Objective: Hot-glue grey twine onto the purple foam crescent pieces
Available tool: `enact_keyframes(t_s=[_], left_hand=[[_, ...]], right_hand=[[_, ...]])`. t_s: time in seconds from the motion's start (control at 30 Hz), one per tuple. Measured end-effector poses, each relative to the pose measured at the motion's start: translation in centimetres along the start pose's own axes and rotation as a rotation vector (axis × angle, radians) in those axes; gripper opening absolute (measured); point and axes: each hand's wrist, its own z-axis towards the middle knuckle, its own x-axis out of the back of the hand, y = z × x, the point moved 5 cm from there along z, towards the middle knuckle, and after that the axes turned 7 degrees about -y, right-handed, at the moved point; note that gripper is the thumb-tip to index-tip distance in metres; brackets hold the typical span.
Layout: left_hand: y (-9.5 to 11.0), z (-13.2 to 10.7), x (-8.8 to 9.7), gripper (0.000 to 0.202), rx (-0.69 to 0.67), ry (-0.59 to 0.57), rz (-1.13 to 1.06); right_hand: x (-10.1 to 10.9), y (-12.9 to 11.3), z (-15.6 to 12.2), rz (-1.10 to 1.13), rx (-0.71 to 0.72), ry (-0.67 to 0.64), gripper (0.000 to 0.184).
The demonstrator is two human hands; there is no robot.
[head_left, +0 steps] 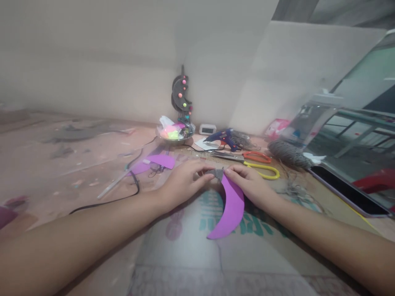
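A purple foam crescent [231, 207] lies on a printed sheet [185, 238] in front of me. At its upper tip is a small grey wrapped bit [217, 173]. My left hand [185, 181] pinches that grey bit from the left, fingers closed. My right hand [249, 181] presses the crescent's upper tip from the right, fingers pinched together on it.
Behind my hands lie orange scissors [256, 156] and yellow scissors [265, 170], a blue glue gun [224, 138], a grey yarn spool [288, 154], a bowl of bright bits [175, 132], purple foam scraps [159, 161] and a black cable [129, 189]. A phone [345, 189] lies at right.
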Motion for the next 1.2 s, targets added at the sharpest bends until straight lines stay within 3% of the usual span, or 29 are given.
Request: enact_keyframes(t_s=[0.2,0.93,1.07,1.2], left_hand=[[-0.5,0.1,-0.3,0.031,0.1,-0.034,0.045],[-0.7,0.1,-0.6,0.033,0.118,-0.08,-0.051],[-0.6,0.1,-0.2,0.032,0.13,-0.042,-0.093],[-0.7,-0.2,0.7,0.032,0.174,0.089,-0.192]], right_hand=[[0.0,0.0,-0.1,0.002,0.027,0.0,0.038],[0.0,0.1,0.0,0.042,0.035,-0.002,0.031],[0.0,0.0,-0.1,0.051,0.043,-0.015,0.034],[0.2,-0.3,-0.3,-0.004,0.053,-0.003,0.032]])
